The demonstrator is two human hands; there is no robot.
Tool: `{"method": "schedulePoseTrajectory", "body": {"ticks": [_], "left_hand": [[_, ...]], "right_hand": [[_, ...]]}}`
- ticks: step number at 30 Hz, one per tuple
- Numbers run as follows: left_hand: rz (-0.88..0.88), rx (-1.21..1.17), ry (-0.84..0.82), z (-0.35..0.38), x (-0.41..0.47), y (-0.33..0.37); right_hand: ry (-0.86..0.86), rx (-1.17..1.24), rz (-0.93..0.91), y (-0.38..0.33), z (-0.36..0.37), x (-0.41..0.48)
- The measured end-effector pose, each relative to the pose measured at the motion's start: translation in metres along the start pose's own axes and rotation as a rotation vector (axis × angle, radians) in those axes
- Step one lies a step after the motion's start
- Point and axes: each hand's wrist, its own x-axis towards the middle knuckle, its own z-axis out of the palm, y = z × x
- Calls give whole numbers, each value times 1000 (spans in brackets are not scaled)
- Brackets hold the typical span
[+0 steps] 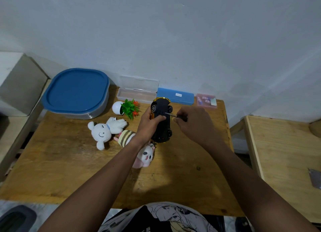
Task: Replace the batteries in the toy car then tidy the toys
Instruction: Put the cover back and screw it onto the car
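Open room on surface [69,171] along near edge; plush toys [102,132] beside your left hand [147,125], which grips toy car [164,124], black underside up. Your right hand [192,125] pinches screwdriver [173,115], tip touching underside.

Wooden table [69,171] against pale blue wall [173,32]

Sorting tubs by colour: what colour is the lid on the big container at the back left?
Blue lid, seen best in the head view.

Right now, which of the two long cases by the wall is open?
The clear case: its lid is tipped up against the wall and its tray shows. The blue case to its right lies closed.
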Motion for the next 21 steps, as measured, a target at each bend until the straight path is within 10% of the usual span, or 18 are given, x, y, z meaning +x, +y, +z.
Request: {"method": "schedulePoseTrajectory", "body": {"ticks": [14,21], "left_hand": [[29,77,-15,2,-2,2],[21,81,-24,0,-4,4]], "right_hand": [[-47,41,-25,-1,-7,3],[-33,-306,9,3,-2,-3]]}}
